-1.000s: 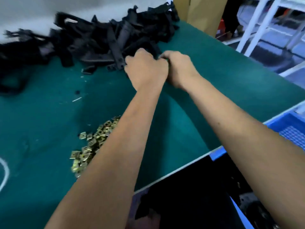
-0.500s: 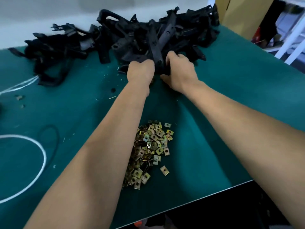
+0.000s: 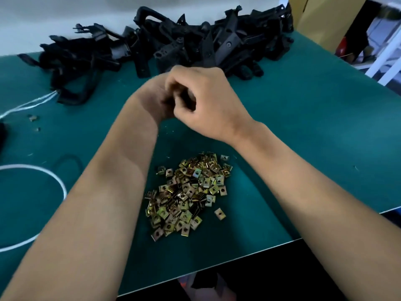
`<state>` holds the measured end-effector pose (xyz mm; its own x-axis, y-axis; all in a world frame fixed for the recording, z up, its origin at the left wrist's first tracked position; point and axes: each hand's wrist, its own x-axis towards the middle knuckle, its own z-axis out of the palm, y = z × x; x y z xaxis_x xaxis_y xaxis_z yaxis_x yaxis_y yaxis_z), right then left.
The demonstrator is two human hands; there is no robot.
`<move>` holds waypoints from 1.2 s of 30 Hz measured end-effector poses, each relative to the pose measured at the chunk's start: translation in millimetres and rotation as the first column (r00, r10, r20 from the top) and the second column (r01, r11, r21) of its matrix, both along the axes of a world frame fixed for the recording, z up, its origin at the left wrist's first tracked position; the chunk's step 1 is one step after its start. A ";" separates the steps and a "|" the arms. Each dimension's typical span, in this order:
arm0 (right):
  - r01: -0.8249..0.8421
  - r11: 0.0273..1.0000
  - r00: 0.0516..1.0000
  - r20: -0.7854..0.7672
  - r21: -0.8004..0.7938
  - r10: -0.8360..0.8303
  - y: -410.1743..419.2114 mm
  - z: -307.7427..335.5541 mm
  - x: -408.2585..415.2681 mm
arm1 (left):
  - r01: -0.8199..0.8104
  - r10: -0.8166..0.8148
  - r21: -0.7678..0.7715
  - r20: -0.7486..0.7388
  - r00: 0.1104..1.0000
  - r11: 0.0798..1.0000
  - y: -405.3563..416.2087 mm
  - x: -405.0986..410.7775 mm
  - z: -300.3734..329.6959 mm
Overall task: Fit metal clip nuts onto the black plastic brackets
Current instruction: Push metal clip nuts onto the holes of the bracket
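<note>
A loose heap of small square brass-coloured metal clip nuts [image 3: 188, 194] lies on the green table mat [image 3: 303, 135], near the front edge and between the two bare forearms, with one nut [image 3: 220, 213] lying apart just to the right of the heap. At the back of the mat, against the pale wall, a long tangled pile of black plastic brackets [image 3: 184, 44] stretches from the left side almost to the right corner. Above the mat, between the nut heap and the bracket pile, the two hands meet, touching each other. The right hand [image 3: 208, 101] has its fingers curled inward in a closed grip, and something dark shows inside the curl, but the blur keeps me from telling what it is or whether the fingers truly hold it. The left hand [image 3: 154, 98] sits just behind and partly under the right one, mostly hidden and smeared by motion, so I cannot tell how its fingers lie or whether they grip anything. To the left on the mat, a thin white cord [image 3: 50, 177] curves in a loop, and further back two white strands [image 3: 28, 104] run toward the left end of the bracket pile. A tan cardboard box [image 3: 321, 18] stands beyond the table's far right corner, beside white frame bars [image 3: 386, 59].
</note>
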<state>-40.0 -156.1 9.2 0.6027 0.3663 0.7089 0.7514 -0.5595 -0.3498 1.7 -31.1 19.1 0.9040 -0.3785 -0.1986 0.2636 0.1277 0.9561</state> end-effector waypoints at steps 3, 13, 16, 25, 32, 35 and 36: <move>-0.088 0.972 0.977 -0.169 0.217 0.126 4.0 3.0 -2.6 | -0.178 0.174 0.117 0.044 0.984 0.977 32.3 3.8 1.1; -0.495 0.788 0.650 -0.758 -0.367 0.056 29.9 -8.1 1.9 | -0.495 0.339 0.514 0.370 0.865 0.701 112.5 -24.0 -30.2; -0.550 0.745 0.636 -0.767 -0.377 0.082 35.9 -9.1 -0.5 | -0.535 0.201 0.697 0.507 0.838 0.478 126.0 -25.5 -36.0; -0.256 0.941 0.521 -0.788 0.220 0.326 6.3 -26.9 9.6 | -0.630 0.109 0.723 0.628 0.770 0.284 107.3 -23.4 -51.3; 0.055 0.927 0.590 -0.761 0.370 0.269 2.8 -43.1 20.2 | -0.505 -0.097 0.814 0.549 0.830 0.287 98.5 -23.0 -58.0; 0.095 0.925 0.638 -0.736 0.367 0.226 2.0 -45.6 21.7 | -0.439 -0.095 0.830 0.496 0.863 0.343 95.1 -29.4 -52.8; 0.095 0.934 0.658 -0.726 0.344 0.200 1.5 -45.7 22.2 | -0.408 -0.093 0.830 0.474 0.876 0.381 94.0 -32.2 -50.4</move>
<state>-17.8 -154.6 -36.5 0.9609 0.2535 0.1113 0.1805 -0.2687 -0.9462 -30.5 62.8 -31.3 0.9974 -0.0452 0.0554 -0.0673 -0.8555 0.5134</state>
